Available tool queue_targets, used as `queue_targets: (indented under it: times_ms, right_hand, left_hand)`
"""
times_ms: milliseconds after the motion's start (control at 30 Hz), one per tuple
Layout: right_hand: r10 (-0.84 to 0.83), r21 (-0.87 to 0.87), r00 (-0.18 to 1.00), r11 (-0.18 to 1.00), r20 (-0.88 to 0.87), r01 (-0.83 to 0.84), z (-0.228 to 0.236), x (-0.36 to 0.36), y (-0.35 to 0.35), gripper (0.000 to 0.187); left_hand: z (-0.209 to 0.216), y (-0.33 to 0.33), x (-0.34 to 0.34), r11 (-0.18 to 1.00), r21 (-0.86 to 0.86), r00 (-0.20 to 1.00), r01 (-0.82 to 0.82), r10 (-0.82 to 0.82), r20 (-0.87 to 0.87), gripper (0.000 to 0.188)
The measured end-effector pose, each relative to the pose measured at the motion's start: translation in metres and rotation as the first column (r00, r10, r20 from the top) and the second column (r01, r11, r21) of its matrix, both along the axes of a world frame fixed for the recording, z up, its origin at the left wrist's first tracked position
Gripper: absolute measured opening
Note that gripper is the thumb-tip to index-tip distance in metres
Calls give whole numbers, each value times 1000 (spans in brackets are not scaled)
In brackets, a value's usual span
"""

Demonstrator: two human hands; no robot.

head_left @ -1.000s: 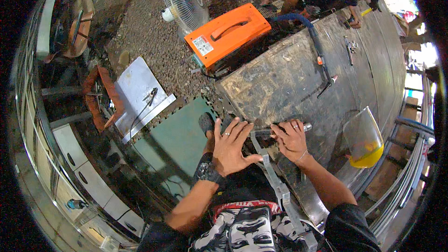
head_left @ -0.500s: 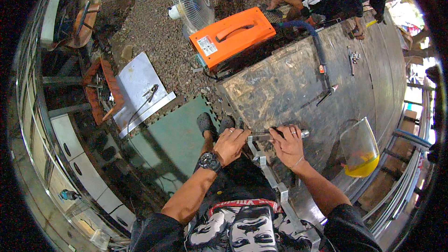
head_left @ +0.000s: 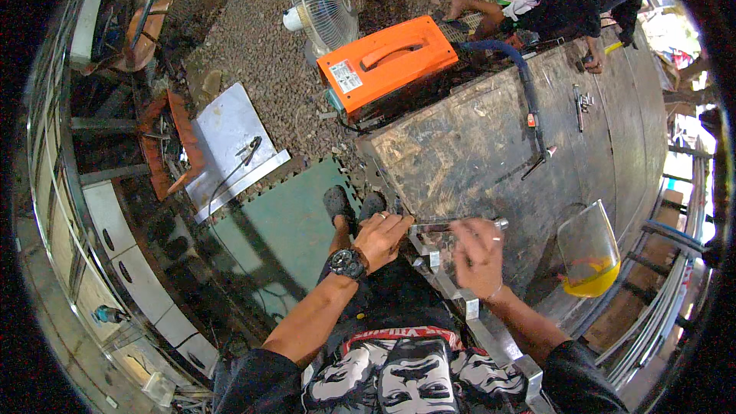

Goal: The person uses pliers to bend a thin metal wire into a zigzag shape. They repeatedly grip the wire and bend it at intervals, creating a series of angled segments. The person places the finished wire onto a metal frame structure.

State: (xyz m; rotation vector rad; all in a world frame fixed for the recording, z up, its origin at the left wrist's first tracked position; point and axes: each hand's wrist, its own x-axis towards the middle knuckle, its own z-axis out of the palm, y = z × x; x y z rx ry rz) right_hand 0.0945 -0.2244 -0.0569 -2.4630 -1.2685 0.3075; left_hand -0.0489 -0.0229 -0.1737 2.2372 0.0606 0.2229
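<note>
Head view: left fingers (head_left: 392, 225) bunched, pinch uncertain, bent metal strip (head_left: 471, 308) just right of them; right fingers (head_left: 473, 236) blurred, state unclear.

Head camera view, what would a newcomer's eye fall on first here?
Probably the bright orange machine at upper centre, with a fan just to its left. Next might be the clear-and-yellow face shield toward the right. Then, below centre, the left hand at one end of a metal bar, the blurred right hand nearer its other end.
</note>
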Motion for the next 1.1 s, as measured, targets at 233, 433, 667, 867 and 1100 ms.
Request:
queue_targets:
  times_ms: [233, 433, 667, 867, 1100]
  right_hand:
    - [-553, -173, 832, 823, -32, 541, -73, -28, -115, 61]
    - [-543, 48, 837, 836, -61, 546, -76, -19, -120, 34]
    - [-248, 176, 668, 849, -702, 499, -1, -1, -27, 32]
    - [-166, 1, 746, 976, -645, 218, -15, -9, -18, 35]
    - [-163, -98, 819, 987, -551, 130, -28, -10, -27, 39]
  left_hand:
    - [-9, -10, -1, 986, -169, 999, -9, 1, -50, 65]
    - [-7, -25, 0, 979, -127, 987, -160, 161, -4, 57]
    - [-16, -39, -3, 970, -67, 973, -232, 233, 4, 57]
    - [-11, -34, -3, 971, -124, 979, -206, 203, -33, 58]
    - [-17, -42, -2, 962, -118, 969, -246, 243, -38, 51]
